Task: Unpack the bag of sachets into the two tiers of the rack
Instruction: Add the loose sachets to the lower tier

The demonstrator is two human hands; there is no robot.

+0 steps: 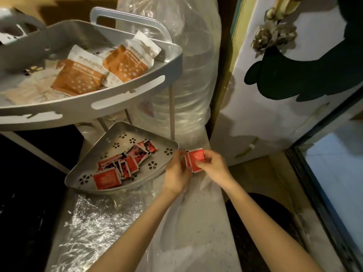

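1. One grey two-tier corner rack [125,89] stands on a counter, with an upper tier [78,112] and a lower tier [121,138] pierced with flower-shaped holes.
2. The upper tier holds two plainly visible orange sachets [78,77], side by side and partly overlapping, plus at least two pale or white packets [145,46] behind and around them; the blurred pale heap at the tier's left cannot be counted.
3. The lower tier holds a loose pile of small red sachets [123,163], roughly ten; overlaps prevent an exact count. One lies flat at the front of the pile [107,178].
4. Two bare hands meet just beside the lower tier's right corner.
5. The left hand [176,171] has its fingers curled onto the left edge of a small stack of red sachets [196,160].
6. The right hand [213,163] pinches the same stack, thumb on the top face. At least two sachets are in the stack; more I cannot tell.
7. One clear plastic bag [110,218] lies crumpled on the counter under the forearms.
8. One tall plastic-wrapped bundle [182,55] stands behind the rack.
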